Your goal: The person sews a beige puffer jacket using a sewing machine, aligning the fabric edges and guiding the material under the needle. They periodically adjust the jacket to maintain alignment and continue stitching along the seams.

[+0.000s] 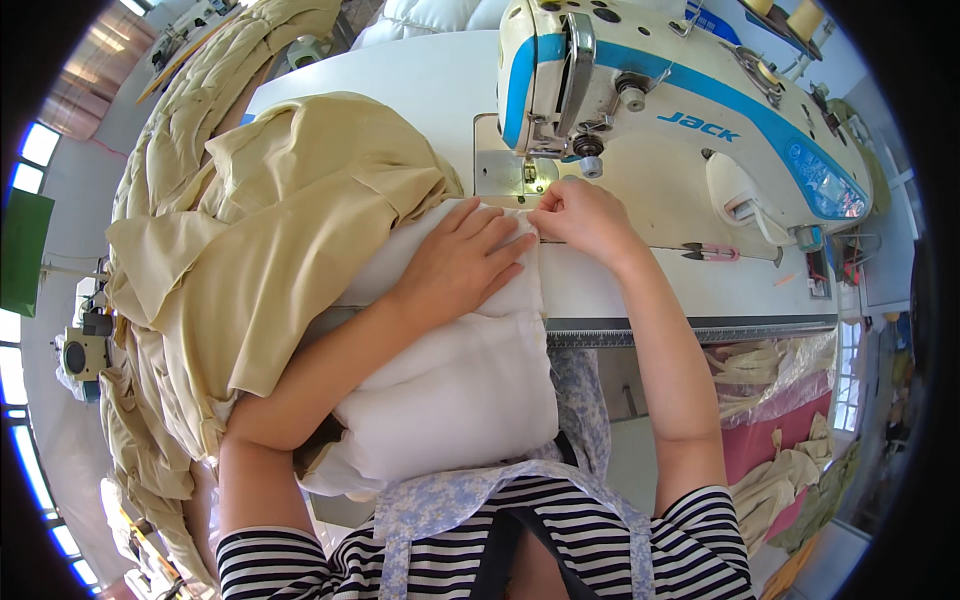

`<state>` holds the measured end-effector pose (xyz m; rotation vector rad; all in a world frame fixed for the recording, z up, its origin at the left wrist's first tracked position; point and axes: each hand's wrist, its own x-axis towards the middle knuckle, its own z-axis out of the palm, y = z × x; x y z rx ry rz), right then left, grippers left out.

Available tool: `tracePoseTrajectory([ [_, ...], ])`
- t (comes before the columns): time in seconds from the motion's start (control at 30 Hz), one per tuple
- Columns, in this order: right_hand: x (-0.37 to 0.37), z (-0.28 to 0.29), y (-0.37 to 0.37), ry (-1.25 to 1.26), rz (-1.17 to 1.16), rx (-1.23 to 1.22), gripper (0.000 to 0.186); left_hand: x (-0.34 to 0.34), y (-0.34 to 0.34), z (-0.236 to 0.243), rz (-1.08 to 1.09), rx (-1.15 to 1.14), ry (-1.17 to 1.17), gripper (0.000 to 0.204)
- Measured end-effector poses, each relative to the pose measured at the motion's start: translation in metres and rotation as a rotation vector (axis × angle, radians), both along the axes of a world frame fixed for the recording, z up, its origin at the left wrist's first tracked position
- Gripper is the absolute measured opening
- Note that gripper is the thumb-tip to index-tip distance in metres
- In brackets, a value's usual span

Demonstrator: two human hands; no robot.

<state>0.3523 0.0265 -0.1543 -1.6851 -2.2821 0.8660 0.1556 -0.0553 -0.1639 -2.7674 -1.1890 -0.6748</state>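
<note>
My left hand [455,262] lies flat on a white padded fabric piece [450,395], its fingers slightly spread. With thumb and fingers pinched together, my right hand [590,220] grips the upper right edge of that white piece, just in front of the presser foot [532,178]. The white padding hangs over the table's front edge toward my lap. Tan fabric [290,230] is bunched along its left side and drapes over my left forearm. A white and blue sewing machine [640,95] stands beyond my hands. My right fingertips are partly hidden.
Thread snips with a pink handle [712,252] lie right on the white table [400,78]. A ruler strip [690,330] runs along its front edge. Quilted tan pieces [190,115] hang at the left. A pink container [775,440] with fabric stands below right.
</note>
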Motion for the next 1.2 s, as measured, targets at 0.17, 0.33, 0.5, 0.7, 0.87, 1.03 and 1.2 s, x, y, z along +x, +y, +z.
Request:
tracePoseTrajectory([
  [0.17,0.002,-0.003,0.008,-0.003,-0.109,0.052,0.026,-0.003,0.027,-0.020,-0.037,0.053,-0.092,0.033],
  [0.33,0.002,-0.011,0.024,-0.006,-0.116,0.124,0.024,-0.004,0.046,-0.019,-0.057,0.058,-0.122,0.032],
  [0.5,0.003,-0.020,0.038,-0.034,-0.123,0.188,0.029,-0.005,0.059,-0.018,-0.054,0.071,-0.146,0.032],
  [0.7,0.004,-0.026,0.039,0.010,-0.138,0.256,0.036,-0.007,0.066,-0.019,-0.069,0.076,-0.160,0.032],
  [0.87,0.003,-0.030,0.038,0.029,-0.162,0.290,0.034,-0.009,0.068,-0.019,-0.075,0.051,-0.173,0.032],
  [1.03,0.000,-0.035,0.040,0.044,-0.195,0.274,0.036,-0.012,0.073,-0.022,-0.088,0.082,-0.154,0.031],
  [1.2,-0.004,-0.040,0.045,0.094,-0.224,0.328,0.037,-0.013,0.077,-0.026,-0.092,0.117,-0.142,0.027],
])
